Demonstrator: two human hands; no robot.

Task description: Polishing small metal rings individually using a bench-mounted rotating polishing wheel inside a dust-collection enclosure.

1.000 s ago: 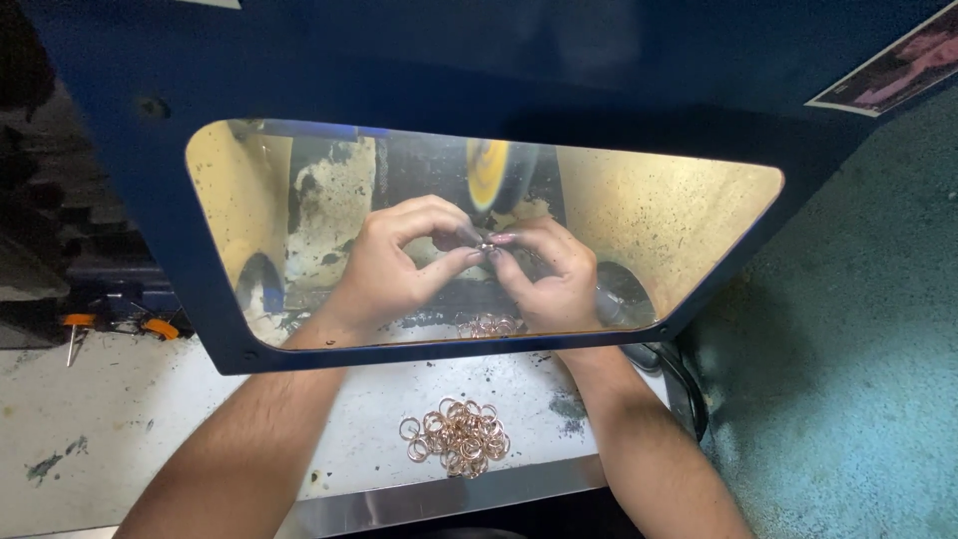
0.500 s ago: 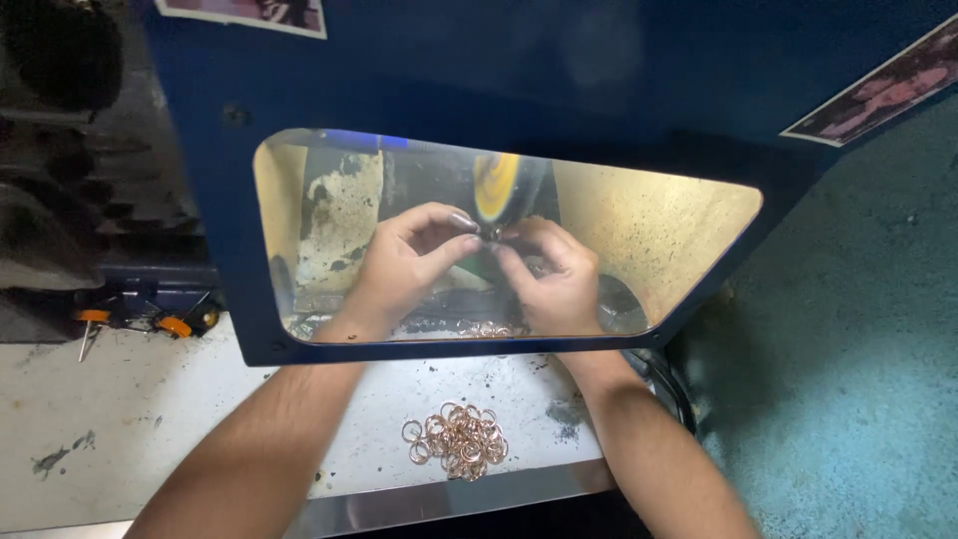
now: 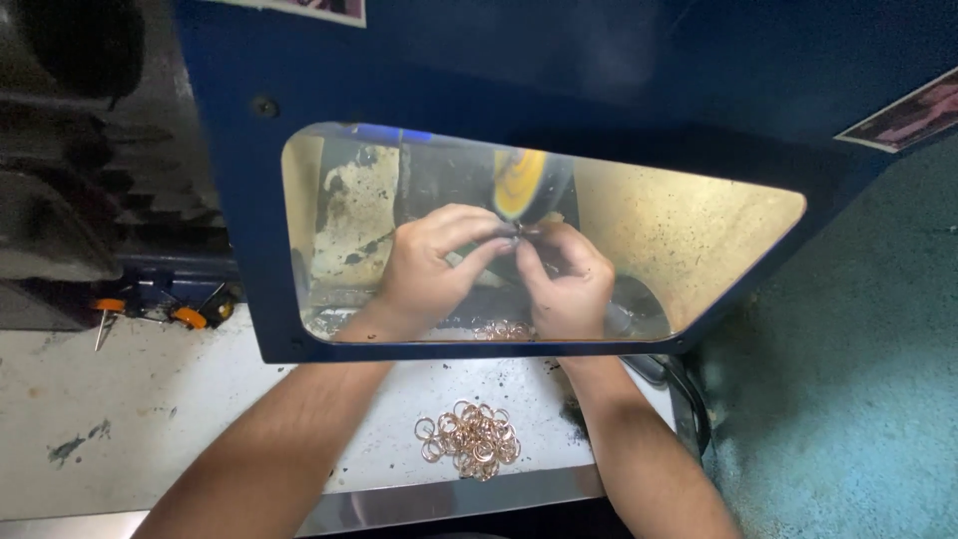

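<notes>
Behind a clear window in a dark blue guard (image 3: 239, 200), my left hand (image 3: 434, 265) and my right hand (image 3: 564, 279) meet fingertip to fingertip. Together they pinch a small metal ring (image 3: 520, 232) and hold it against the lower edge of a yellow polishing wheel (image 3: 521, 182). The ring is mostly hidden by my fingers. A pile of several copper-coloured rings (image 3: 470, 437) lies on the white bench (image 3: 120, 399) in front of the guard, between my forearms. More rings (image 3: 502, 329) lie inside, just below my hands.
A dark machine body (image 3: 70, 150) stands at the left, with orange-tipped parts (image 3: 185, 316) at its base. A black cable (image 3: 689, 399) runs down the right side of the bench. Teal floor (image 3: 858, 379) lies to the right.
The view has shifted, so the guard and window sit further right and lower. My hands stay together at the wheel, holding the ring.
</notes>
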